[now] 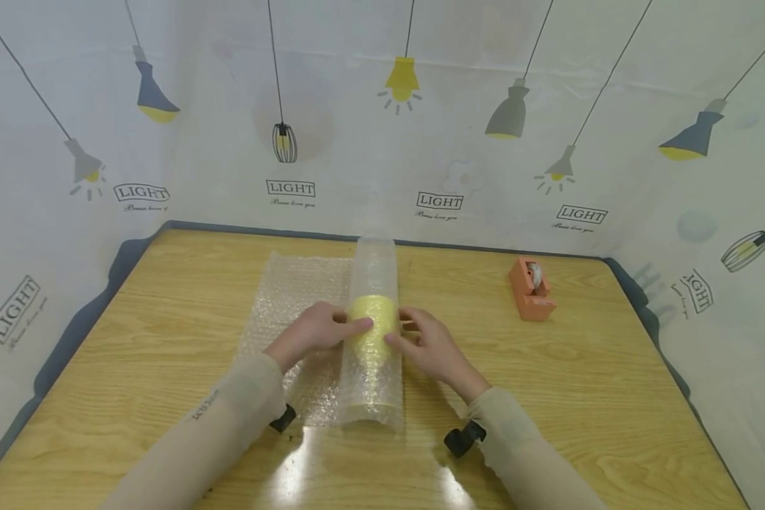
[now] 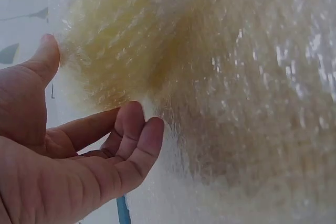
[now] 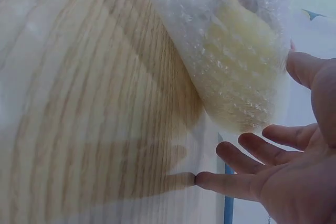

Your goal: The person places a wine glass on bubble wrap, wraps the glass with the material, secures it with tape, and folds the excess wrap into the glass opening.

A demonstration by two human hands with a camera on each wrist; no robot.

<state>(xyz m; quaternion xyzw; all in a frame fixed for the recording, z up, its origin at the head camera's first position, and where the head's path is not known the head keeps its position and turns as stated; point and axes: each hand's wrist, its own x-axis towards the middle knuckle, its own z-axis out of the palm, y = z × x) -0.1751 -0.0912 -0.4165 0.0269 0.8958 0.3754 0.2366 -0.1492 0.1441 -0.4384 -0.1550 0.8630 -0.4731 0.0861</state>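
Note:
A sheet of bubble wrap [image 1: 312, 283] lies on the table, its right part rolled into a tube. Inside the tube shows a yellow stemmed goblet [image 1: 375, 329], blurred by the wrap, its bowl toward the far side and its foot near me. From the left, my left hand [image 1: 321, 326] holds the wrapped goblet, thumb on top and fingertips low at its side. My right hand [image 1: 430, 343] is at the right side, thumb touching the wrap and the other fingers fairly straight and spread. In the right wrist view, the little fingertip reaches the wooden tabletop.
An orange tape dispenser [image 1: 531, 290] with a roll of tape stands at the right rear of the wooden table [image 1: 586, 368]. A pale curtain [image 1: 357, 92] printed with lamps hangs behind and at both sides. Flat bubble wrap extends to the left of the roll.

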